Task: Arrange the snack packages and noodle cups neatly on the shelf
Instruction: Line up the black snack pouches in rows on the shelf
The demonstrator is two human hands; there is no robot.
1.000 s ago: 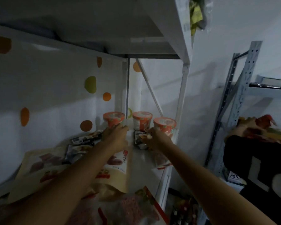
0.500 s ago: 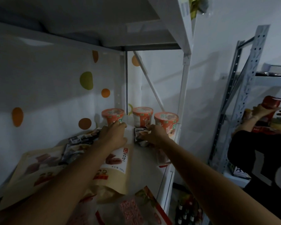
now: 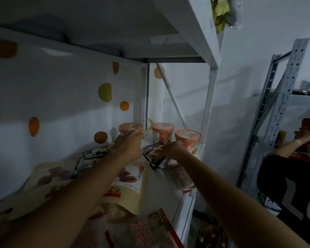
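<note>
I am watching the right noodle cup (image 3: 188,143) most closely. It is standing nearest the open right edge of the shelf (image 3: 159,187), and the right hand (image 3: 170,149) is working just beside its near wall, so I am judging that a careless sweep of that wrist could be sending the cup over the side. The right hand is pinching a dark snack packet (image 3: 153,154) by its upper right corner, fingers closed on it. The packet is lying tilted in front of the middle noodle cup (image 3: 162,134), so dragging it sideways is risking a nudge to a neighbouring cup. The left hand (image 3: 131,147) is holding the far left noodle cup (image 3: 131,127), fingers curled against its near wall just under the lid (a high hold, I am guessing, so a quick pull may be toppling it). The left forearm is lying across the beige pouch (image 3: 131,187), and shifting that pouch may be scattering the small dark packets (image 3: 95,154) to its far left. A flat red packet (image 3: 184,178) is sitting at the right lip of the shelf under the right forearm and may be slipping off. As for containers, all three cups are standing upright at the far end with lids on, so I am seeing nothing of their contents. The pouches are lying flat, showing only printed pictures, with their contents hidden.
</note>
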